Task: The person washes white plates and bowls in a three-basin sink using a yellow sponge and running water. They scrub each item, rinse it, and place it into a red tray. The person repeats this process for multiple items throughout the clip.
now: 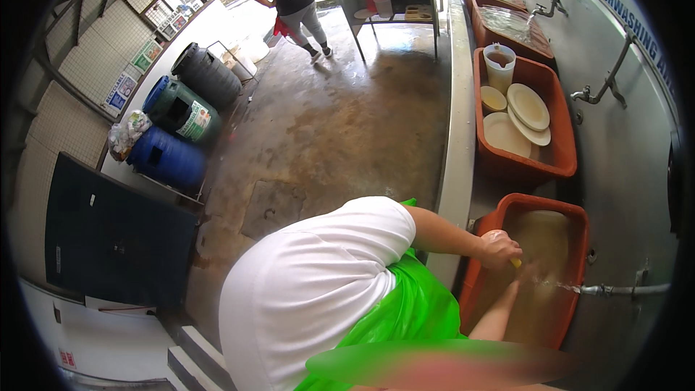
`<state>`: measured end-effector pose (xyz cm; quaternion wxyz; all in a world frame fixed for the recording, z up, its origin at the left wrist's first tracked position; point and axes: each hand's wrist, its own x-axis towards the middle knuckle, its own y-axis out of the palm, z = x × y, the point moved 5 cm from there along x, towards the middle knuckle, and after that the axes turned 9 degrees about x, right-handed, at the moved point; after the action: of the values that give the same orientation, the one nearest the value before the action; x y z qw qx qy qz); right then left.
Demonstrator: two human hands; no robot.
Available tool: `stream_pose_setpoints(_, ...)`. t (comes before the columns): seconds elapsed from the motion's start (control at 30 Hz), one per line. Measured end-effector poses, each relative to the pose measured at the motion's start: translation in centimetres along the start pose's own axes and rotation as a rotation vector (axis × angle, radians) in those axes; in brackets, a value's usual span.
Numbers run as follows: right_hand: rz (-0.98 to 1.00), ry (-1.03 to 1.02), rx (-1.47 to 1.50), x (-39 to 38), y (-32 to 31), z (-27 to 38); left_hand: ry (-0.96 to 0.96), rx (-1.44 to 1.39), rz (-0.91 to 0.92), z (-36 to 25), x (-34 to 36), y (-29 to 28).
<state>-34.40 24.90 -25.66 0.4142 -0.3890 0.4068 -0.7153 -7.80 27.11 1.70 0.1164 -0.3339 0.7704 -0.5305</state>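
Sponge, or so I take this bit of yellow, sits over the tub, a little in from its floor-side rim. From my remote seat I see the left hand around it, fingers clenched, the yellow poking out on the side toward the tub's middle. Too little of it shows for me to tell its long axis.

The relation I judge most telling is this: the right hand lies just beside the sponge, farther into the tub and closer to its wall side, in or at the cloudy water. Blur and spray hide those fingers; I cannot tell whether they grasp anything. The left hand is the nearer one, since it holds the sponge.

On the tub's wall side, a tap shoots water across toward the right hand. Under the water, at the tub's far end, I make out a pale rounded shape, perhaps a dish. Beyond that end of the tub, a second basin carries plates, a bowl and a pitcher.
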Motion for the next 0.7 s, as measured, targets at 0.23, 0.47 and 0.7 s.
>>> stream_pose_setpoints(0.23, -0.034, -0.037, -0.079, -0.7, 0.6, -0.8, 0.021, 0.006, 0.007, 0.3, -0.6, -0.3)
stream_pose_setpoints(0.47, -0.063, 0.021, -0.089, -0.1, -0.4, -3.0, 0.024, -0.010, -0.021, -0.2, 0.1, -0.3)
stream_pose_setpoints(0.7, -0.060, 0.037, -0.069, -0.8, -0.9, -1.0, 0.050, -0.050, -0.119, 0.6, -0.8, -0.3)
